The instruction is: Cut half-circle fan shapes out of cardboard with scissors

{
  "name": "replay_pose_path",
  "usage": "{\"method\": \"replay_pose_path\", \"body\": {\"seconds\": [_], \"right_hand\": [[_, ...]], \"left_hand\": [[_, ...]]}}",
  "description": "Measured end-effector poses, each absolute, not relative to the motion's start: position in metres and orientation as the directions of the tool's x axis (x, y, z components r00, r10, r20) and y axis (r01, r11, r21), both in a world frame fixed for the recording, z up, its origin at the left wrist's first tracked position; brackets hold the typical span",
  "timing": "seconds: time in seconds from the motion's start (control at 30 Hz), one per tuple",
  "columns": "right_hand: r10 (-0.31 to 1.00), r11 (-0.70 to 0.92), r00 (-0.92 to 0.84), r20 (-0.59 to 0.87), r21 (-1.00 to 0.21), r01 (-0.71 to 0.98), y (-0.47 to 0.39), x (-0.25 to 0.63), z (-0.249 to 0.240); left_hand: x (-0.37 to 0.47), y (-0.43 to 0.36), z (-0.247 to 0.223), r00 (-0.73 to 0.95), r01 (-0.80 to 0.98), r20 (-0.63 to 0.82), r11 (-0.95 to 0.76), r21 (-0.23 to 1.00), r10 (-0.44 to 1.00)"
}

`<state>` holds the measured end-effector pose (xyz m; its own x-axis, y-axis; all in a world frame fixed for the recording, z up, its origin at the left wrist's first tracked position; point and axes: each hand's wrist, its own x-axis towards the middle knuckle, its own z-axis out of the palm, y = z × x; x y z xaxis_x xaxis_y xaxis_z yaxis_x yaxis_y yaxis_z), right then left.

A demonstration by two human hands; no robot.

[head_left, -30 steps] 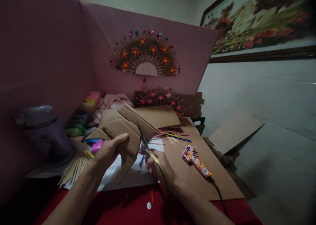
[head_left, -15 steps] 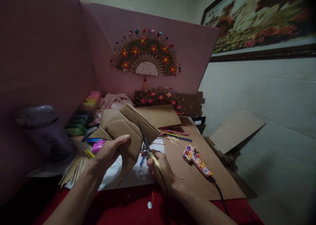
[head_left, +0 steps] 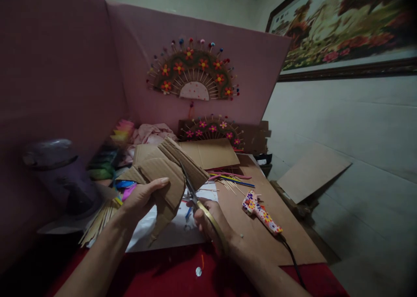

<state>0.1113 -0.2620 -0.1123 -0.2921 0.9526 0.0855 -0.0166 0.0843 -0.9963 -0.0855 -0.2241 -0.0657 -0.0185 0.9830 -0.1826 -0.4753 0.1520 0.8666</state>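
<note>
Being gripped by the left hand [head_left: 143, 199], one cardboard piece [head_left: 166, 175] is located left of one glue gun [head_left: 259, 212]. One pair of scissors [head_left: 208, 217] is grasped by the right hand [head_left: 217, 216]. Two fans [head_left: 189, 62] are seen behind, also left.

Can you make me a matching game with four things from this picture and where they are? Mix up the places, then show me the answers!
Things:
1. scissors
2. curved cardboard
3. glue gun
4. upper fan

Places:
A. on the pink wall
B. in the left hand
C. in the right hand
D. on the brown board

Pairs: 1-C, 2-B, 3-D, 4-A
</note>
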Motion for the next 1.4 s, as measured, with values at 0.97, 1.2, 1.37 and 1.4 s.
{"method": "replay_pose_path", "body": {"seconds": [0.97,1.2,1.37,1.4], "right_hand": [[0.935,0.088,-0.338,0.112,-0.992,-0.087,-0.265,0.111,-0.105],[0.93,0.096,-0.35,0.107,-0.994,-0.049,-0.263,0.113,-0.111],[0.934,0.152,-0.32,0.157,-0.987,-0.042,-0.265,0.111,-0.109],[0.935,0.161,-0.314,0.165,-0.986,-0.038,-0.265,0.111,-0.11]], "left_hand": [[-0.09,-0.228,-0.058,-0.009,-0.38,-0.207,0.188,0.906,0.978],[-0.089,-0.23,-0.057,0.047,-0.375,-0.215,0.217,0.901,0.975],[-0.094,-0.227,-0.061,0.056,-0.347,-0.215,0.221,0.911,0.975],[-0.095,-0.227,-0.062,0.059,-0.342,-0.217,0.224,0.912,0.974]]}}
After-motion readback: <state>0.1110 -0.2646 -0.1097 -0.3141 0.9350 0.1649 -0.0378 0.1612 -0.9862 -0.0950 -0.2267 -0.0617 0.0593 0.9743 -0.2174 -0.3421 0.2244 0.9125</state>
